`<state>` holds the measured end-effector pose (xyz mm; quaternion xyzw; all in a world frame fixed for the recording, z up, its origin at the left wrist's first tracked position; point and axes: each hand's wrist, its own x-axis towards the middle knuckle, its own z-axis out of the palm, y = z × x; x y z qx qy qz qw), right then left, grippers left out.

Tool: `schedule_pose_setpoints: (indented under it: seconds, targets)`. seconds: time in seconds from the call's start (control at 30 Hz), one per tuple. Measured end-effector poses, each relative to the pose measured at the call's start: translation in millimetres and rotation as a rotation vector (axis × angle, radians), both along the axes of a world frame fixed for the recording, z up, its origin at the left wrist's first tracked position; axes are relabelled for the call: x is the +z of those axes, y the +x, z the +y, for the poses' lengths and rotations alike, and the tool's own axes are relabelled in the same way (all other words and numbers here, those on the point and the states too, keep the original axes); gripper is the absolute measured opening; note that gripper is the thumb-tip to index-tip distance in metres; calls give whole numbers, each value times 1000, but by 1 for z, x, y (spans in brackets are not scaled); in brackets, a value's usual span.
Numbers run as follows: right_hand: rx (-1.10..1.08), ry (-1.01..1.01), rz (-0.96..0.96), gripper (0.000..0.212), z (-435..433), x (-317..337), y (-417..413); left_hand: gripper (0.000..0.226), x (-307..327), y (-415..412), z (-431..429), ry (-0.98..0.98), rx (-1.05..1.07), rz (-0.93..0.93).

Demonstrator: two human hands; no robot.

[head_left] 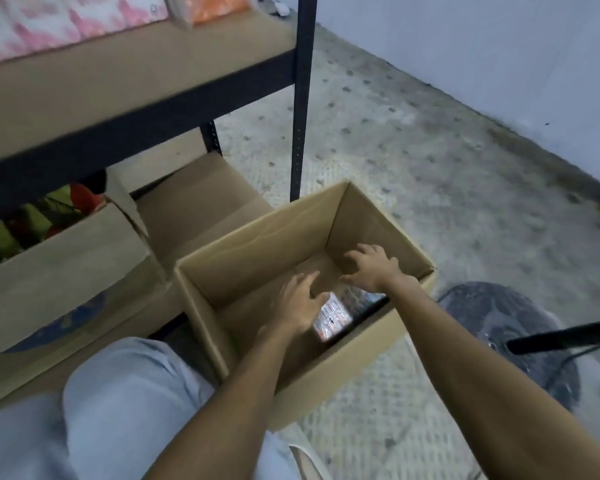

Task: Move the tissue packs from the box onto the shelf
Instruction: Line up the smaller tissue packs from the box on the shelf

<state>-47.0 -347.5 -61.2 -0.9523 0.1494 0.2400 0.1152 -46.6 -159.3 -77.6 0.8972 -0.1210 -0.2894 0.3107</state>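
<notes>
An open cardboard box (253,237) stands on the floor in front of me. A tissue pack (333,318) with a shiny printed wrapper lies on the box's bottom against its near right wall. My left hand (300,303) reaches into the box, fingers spread, just left of the pack and partly over it. My right hand (371,268) is also inside the box, fingers spread, above the pack's far end. Neither hand holds anything. The shelf (125,77) at the upper left carries pink tissue packs (42,26) along its back.
A dark metal shelf post (302,98) stands right behind the box. Below the shelf sit another open carton (66,265) with red and green items and a closed carton (194,199). A dark round stand base (499,327) lies to the right. My knee (111,410) is at lower left.
</notes>
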Motion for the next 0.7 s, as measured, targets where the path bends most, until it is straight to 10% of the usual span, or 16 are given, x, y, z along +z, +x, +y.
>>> schedule_pose_setpoints:
  seconds: [0.7]
  targets:
    - [103,-66,293,64,-17,-61,9,79,-78,-25,-22,58,206,280]
